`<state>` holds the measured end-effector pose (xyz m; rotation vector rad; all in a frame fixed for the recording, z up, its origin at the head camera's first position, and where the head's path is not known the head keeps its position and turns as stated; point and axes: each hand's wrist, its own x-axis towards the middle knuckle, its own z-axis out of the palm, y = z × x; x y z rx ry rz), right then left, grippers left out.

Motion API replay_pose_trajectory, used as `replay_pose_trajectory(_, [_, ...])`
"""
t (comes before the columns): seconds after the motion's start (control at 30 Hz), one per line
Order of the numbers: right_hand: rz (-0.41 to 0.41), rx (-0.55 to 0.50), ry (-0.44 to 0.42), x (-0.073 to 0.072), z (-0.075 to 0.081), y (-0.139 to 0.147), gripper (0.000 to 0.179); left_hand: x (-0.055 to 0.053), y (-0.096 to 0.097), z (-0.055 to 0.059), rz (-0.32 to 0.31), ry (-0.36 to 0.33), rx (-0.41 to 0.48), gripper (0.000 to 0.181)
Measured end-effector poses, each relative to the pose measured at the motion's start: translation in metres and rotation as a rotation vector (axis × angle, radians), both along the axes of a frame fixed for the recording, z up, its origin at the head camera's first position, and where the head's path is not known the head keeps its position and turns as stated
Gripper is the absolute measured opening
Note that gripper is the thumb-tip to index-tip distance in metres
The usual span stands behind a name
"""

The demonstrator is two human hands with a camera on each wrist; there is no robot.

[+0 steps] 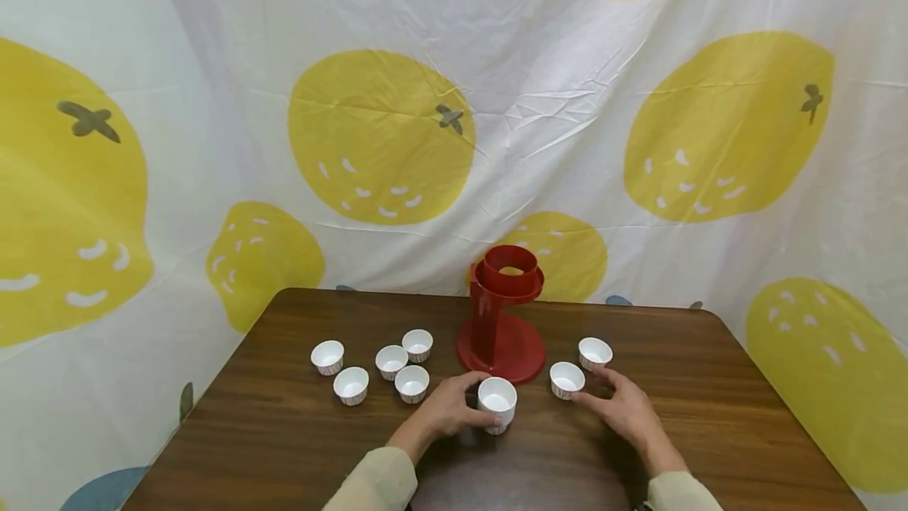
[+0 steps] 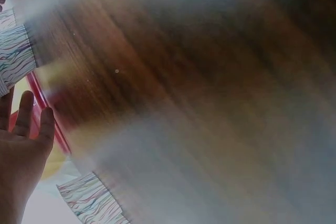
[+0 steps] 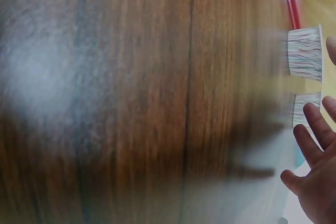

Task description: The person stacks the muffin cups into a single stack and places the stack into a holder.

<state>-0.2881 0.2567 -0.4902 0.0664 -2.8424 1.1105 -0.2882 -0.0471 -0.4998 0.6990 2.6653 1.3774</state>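
Between thumb and fingers, my left hand (image 1: 454, 407) holds a small stack of white paper baking cups (image 1: 496, 402) in front of the red stand. In the left wrist view the patterned sides of the stacked cups (image 2: 16, 48) show beside the left hand (image 2: 23, 153). My right hand (image 1: 627, 412) reaches with spread fingers around the near side of two single baking cups, one nearer (image 1: 567, 382) and one farther (image 1: 595, 353). Its thumb is close to the nearer cup; whether it touches cannot be told. The right wrist view shows the right hand (image 3: 320, 171) with fingers apart.
Behind the stack stands a red stand (image 1: 500, 314) with a ring on top and a round base. Several more baking cups (image 1: 392, 362) sit upright on the left of the brown wooden table (image 1: 284, 448). A lemon-print cloth (image 1: 539, 140) hangs behind.
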Motion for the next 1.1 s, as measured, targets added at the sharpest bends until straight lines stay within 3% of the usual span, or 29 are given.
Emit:
replay_pose_trajectory(0.6, [-0.046,0.160,0.044,-0.011,-0.013,-0.012,0.086,0.000,0.003,-0.001,-0.008,-0.003,-0.028,0.061])
replay_pose_trajectory(0.83, [-0.059,0.172,0.083,-0.011,-0.016,-0.018,0.073,-0.001,0.004,0.000,-0.020,-0.008,-0.013,0.060])
replay_pose_trajectory(1.1, [-0.072,0.147,0.098,-0.010,-0.009,-0.024,0.070,-0.002,0.000,0.000,-0.008,-0.013,-0.009,0.060])
